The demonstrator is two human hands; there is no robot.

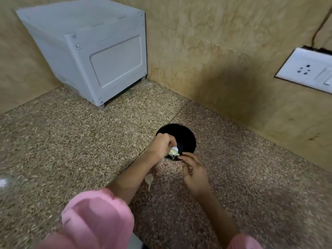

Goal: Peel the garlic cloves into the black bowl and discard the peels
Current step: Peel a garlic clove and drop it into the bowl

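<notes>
A black bowl (185, 137) stands on the speckled granite counter (71, 141) near the wall. My left hand (161, 145) hovers over the bowl's near left rim and pinches a pale garlic clove (174, 150) with peel hanging from it. My right hand (194, 173) is just in front of the bowl, its fingertips pinching at the peel end (177, 155) by the near rim. A loose pale peel (149, 179) lies on the counter between my forearms. The bowl's inside looks dark; what lies in it is hidden by my hands.
A white box-shaped appliance (100, 56) sits in the back left corner. A white socket and switch plate (309, 69) is on the right wall. Tan tiled walls close the counter at the back and right.
</notes>
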